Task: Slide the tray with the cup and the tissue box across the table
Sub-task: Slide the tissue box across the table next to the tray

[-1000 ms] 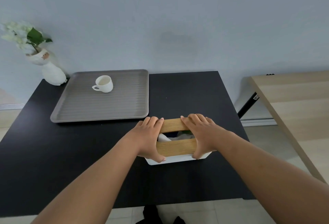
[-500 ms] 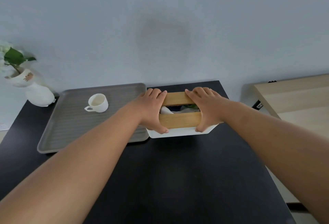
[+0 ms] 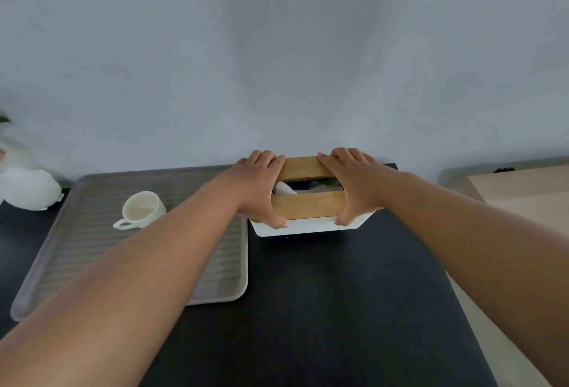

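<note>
A white tissue box (image 3: 308,226) with a slotted wooden lid is near the far edge of the black table (image 3: 323,309), just right of the tray; whether it rests on the table I cannot tell. My left hand (image 3: 261,189) grips its left end and my right hand (image 3: 351,186) grips its right end. The grey ribbed tray (image 3: 77,263) lies at the left, with a white cup (image 3: 143,209) standing on its far part. My left forearm crosses over the tray's right side.
A white vase (image 3: 27,186) with a plant stands at the far left corner beside the tray. A grey wall rises right behind the table. A light wooden table (image 3: 523,189) stands to the right, across a gap.
Both hands have carried the tissue box away from me, from the near middle of the table to its far edge beside the tray. The view has tilted up and moved closer.
</note>
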